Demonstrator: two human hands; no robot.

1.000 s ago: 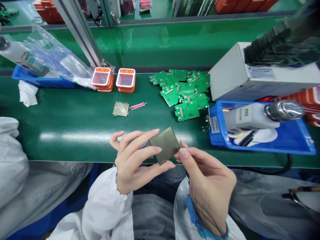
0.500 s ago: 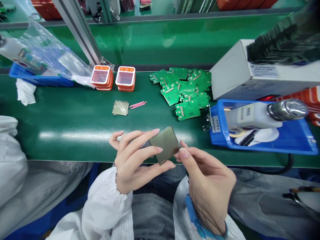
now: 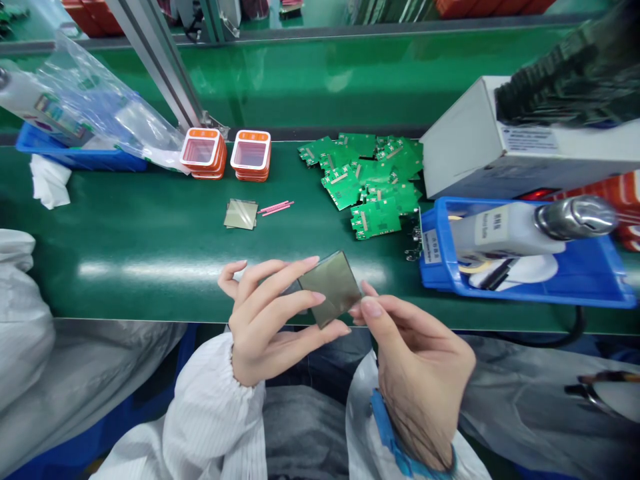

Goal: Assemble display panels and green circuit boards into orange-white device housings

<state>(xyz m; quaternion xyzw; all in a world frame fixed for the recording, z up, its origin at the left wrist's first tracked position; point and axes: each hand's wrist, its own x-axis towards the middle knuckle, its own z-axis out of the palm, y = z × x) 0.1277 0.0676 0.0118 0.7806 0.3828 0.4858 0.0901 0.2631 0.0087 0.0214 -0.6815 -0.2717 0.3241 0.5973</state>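
Note:
My left hand grips a thin, dark glassy panel, like a small display, along its left and lower edges. The panel is tilted above the bench's front edge. At its right corner, my right hand pinches with thumb and forefinger; whether a film or only the corner is between them I cannot make out. Beyond the hands lie two or so similar glassy panels, stacked, beside several thin pink strips. A loose pile of green circuit boards spreads farther back.
Two stacks of orange-rimmed frames stand by a metal post. On the right, a blue tray holds a bottle, near a white box. Another blue tray with plastic bags is at left. White-grey sleeves of people flank both sides.
Almost nothing differs. My right hand has shifted very slightly to the right at the panel's corner; the panel and my left hand stay in place.

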